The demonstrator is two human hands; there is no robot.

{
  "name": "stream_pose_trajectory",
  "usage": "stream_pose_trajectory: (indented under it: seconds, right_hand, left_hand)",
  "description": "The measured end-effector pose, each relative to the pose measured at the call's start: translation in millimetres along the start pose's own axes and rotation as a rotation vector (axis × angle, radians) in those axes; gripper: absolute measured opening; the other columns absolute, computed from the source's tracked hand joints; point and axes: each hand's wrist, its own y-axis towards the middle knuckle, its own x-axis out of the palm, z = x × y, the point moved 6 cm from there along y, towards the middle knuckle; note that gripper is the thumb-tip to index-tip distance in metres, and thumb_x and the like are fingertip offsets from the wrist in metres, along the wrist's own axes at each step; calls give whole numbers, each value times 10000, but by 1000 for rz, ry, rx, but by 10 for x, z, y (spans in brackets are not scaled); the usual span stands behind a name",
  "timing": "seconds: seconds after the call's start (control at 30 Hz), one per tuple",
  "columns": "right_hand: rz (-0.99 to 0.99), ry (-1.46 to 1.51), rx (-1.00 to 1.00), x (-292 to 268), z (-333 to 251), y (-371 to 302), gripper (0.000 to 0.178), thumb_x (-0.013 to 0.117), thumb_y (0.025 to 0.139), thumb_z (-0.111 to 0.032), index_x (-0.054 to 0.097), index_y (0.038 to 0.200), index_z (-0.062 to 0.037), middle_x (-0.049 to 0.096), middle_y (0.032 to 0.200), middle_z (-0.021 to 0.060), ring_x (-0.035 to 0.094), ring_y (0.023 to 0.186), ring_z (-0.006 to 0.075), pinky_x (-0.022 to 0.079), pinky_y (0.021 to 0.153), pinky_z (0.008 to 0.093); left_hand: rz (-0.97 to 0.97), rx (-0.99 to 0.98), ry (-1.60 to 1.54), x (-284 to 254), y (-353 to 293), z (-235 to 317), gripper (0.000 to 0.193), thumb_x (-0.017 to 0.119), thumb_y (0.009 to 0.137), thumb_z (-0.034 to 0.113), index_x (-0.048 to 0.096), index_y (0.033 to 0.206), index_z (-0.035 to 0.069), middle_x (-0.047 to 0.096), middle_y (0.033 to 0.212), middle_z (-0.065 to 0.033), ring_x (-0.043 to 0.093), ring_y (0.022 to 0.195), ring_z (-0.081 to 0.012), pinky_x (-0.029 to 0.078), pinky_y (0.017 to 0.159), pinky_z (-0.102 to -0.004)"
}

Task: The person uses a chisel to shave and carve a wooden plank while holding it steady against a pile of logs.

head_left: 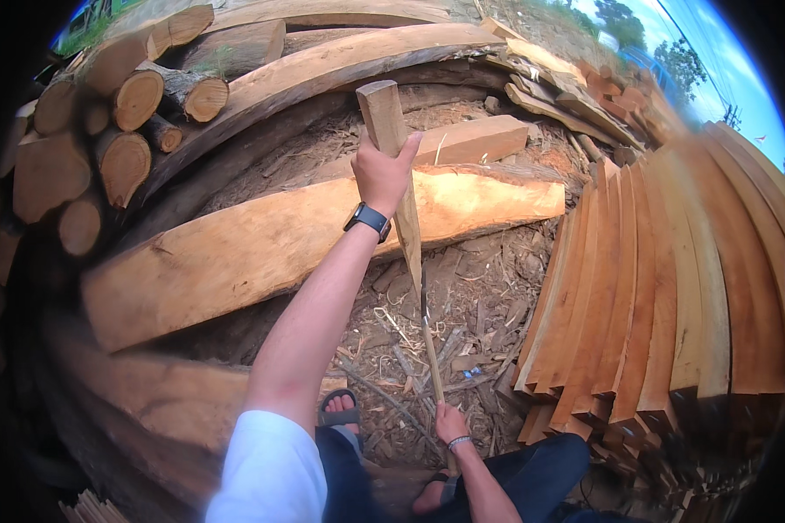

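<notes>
My left hand (384, 177), at the end of an arm with a white sleeve and a dark wristwatch (368, 220), is closed round a squared wooden post (384, 118). The post has a blunt upper end and narrows downward. Below its narrow part, past a short dark stretch, a thin wooden strip (432, 353) runs down to my right hand (450, 424). My right hand wears a bracelet, and its fingers are closed on that strip. I cannot tell whether post and strip are one piece. Behind the post lies a thick, pale sawn slab (227, 253).
Cut logs (137, 100) are piled at the far left, beside a long curved slab (323, 65). A stack of sawn boards (645, 288) fills the right side. Bark and wood chips (488, 296) cover the ground around my sandalled feet (340, 408).
</notes>
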Motion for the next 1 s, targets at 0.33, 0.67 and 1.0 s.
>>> stream_pose_trajectory:
  seconds: [0.33,0.67,1.0]
  right_hand:
    - [44,-27,-30,-17,9,50,543,350,1027,-372,651,868,51,628,828,327,608,881,505,460,811,563]
    - [29,5,-21,-162,-114,3,539,367,1019,-374,662,878,55,631,827,325,612,858,510,470,797,558]
    - [-21,136,6,9,-138,-20,500,390,1013,-334,638,880,80,615,844,350,610,864,514,472,813,566]
  left_hand:
    - [-7,9,-5,48,-13,-7,500,811,760,366,612,995,-28,708,857,-206,713,806,-342,554,718,-408]
    - [-36,25,1,78,16,-75,504,810,769,357,613,995,-47,716,856,-194,720,805,-312,556,720,-385]
    - [-40,-14,-185,-146,142,-255,339,767,851,213,549,946,-28,690,748,-131,700,652,-182,558,597,-304]
